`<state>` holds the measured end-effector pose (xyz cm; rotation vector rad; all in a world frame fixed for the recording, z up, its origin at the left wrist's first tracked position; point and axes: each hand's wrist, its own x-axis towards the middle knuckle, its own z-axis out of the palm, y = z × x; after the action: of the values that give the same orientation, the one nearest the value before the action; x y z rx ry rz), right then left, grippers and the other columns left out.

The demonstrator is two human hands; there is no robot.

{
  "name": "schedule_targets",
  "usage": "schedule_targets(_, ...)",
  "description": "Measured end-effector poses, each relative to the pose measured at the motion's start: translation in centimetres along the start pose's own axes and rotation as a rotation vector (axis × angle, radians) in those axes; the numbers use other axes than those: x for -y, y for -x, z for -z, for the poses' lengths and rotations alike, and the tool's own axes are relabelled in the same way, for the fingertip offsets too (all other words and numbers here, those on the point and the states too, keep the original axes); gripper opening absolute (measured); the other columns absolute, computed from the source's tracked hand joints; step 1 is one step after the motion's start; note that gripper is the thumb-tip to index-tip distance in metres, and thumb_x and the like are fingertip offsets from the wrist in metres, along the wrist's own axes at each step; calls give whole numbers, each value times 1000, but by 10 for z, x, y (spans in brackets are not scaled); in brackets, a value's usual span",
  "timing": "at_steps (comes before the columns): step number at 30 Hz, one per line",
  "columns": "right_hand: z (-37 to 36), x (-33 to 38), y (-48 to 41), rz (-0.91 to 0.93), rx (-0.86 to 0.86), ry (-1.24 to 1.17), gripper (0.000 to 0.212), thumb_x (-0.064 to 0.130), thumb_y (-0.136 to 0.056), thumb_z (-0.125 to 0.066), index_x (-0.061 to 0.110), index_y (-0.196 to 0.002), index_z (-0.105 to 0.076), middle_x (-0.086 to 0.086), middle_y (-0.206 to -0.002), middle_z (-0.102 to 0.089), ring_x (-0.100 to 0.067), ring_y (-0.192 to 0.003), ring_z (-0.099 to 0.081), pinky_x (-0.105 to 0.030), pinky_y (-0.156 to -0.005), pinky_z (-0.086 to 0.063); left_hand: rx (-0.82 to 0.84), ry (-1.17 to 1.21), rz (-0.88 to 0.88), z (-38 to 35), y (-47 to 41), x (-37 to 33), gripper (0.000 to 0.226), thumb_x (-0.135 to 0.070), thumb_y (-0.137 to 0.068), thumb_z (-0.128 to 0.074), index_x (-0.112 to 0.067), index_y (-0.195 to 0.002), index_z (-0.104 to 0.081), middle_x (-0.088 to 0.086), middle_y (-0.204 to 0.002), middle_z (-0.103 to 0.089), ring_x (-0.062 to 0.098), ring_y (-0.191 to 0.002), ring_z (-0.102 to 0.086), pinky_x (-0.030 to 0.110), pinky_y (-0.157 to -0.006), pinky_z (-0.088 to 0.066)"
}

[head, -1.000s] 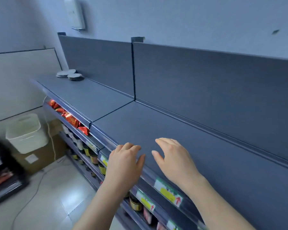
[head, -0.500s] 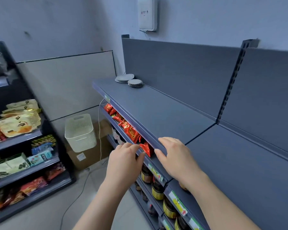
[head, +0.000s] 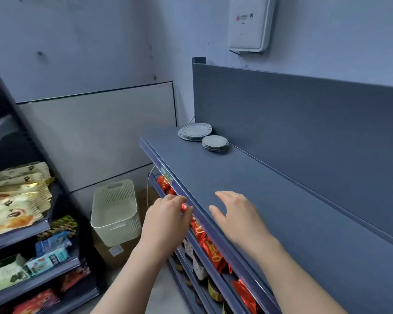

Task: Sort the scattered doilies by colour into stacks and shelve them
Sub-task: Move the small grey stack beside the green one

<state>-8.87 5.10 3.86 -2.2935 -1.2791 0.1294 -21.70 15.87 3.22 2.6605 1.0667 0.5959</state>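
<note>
Two stacks of round pale doilies rest at the far left end of the grey top shelf (head: 281,214): a wider lacy stack (head: 195,131) and a smaller scalloped stack (head: 215,143) just in front of it. My left hand (head: 166,219) hovers off the shelf's front edge with its fingers curled loosely and nothing in it. My right hand (head: 238,215) is over the shelf surface, palm down, fingers apart and holding nothing. Both hands are well short of the stacks.
Red snack packets (head: 210,248) and jars fill the shelves below. A white slatted basket (head: 115,211) sits on a cardboard box on the floor. A dark rack (head: 32,230) of snack bags stands at left. A white box (head: 250,23) hangs on the wall.
My view has swung left along the shelf, bringing the doily stacks closer. Both hands have moved left with it, still holding nothing.
</note>
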Motion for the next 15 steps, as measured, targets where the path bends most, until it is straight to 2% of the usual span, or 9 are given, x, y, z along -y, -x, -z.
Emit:
schedule_targets(7,-34,-1,-113,-139,-38,54,44,38,-97,-44,15,-135,-47,0,-140,-50,-19,-131,-42,-31,-104,-35,65,75,-95,-33,-133,49,39,-40,-93,-48,-22,-127,-57,-4,-122,-61,19,-114,-54,32,-95,-45)
schedule_targets(12,-48,-3,-181,-347,-121,16,51,41,-97,-44,18,-142,-40,3,-146,-43,-17,-134,-39,-32,-104,-36,184,95,-223,-52,-228,77,42,-41,-94,-46,-21,-131,-52,-2,-124,-58,20,-116,-51,36,-95,-46)
schedule_targets(15,-53,-8,-214,-466,-167,-43,53,43,-96,-44,18,-142,-40,2,-147,-43,-19,-128,-46,-34,-103,-40,263,112,-284,-67,-277,88,44,-39,-94,-46,-19,-133,-49,2,-125,-58,22,-116,-52,37,-94,-46)
